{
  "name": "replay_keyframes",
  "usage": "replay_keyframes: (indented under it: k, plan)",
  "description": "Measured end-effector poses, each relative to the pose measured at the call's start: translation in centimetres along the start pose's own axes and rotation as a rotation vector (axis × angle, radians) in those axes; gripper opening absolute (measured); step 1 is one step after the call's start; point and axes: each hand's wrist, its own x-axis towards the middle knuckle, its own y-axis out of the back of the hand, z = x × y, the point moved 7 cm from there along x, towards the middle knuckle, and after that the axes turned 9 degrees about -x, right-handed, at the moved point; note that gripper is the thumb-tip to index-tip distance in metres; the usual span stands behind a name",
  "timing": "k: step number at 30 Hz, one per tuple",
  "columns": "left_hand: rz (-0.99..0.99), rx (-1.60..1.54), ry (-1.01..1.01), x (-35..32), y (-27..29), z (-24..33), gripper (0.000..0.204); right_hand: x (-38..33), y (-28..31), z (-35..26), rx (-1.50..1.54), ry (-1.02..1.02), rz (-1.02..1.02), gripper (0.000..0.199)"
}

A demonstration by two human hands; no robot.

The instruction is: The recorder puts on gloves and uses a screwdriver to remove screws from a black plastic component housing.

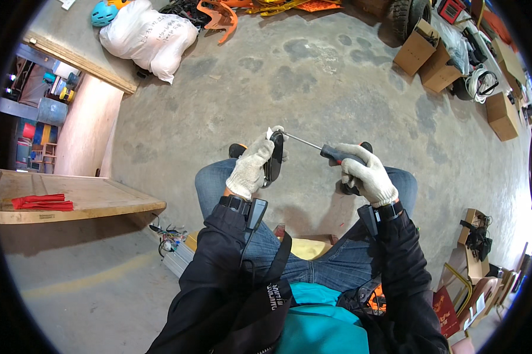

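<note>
White knit work gloves cover both hands. My left hand grips a black, glossy, elongated part, held upright above the floor between my knees. What kind of part it is, I cannot make out. In my right hand is a screwdriver with a dark handle and a long metal shaft pointing left. Its tip meets the upper end of the black part, close to the left fingertips. The glove hides the rear of the handle, and the exact contact at the tip is too small to tell.
At left stands a wooden shelf with red cloth on it. A white sack lies at the far left. Cardboard boxes and a tyre are far right. Wires and electronic parts sit beside my left leg.
</note>
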Motion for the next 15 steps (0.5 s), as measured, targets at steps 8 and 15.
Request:
replay_keyframes:
  k: [8, 15]
  plan:
    - [0.008, 0.027, -0.043, 0.02, -0.35, 0.24, 0.077, 0.18, 0.15, 0.33, 0.044, -0.017, 0.003, 0.049]
    - [0.012, 0.030, -0.059, -0.17, -0.66, 0.46, 0.078, 0.30, 0.06, 0.74, 0.101, -0.049, -0.071, 0.046]
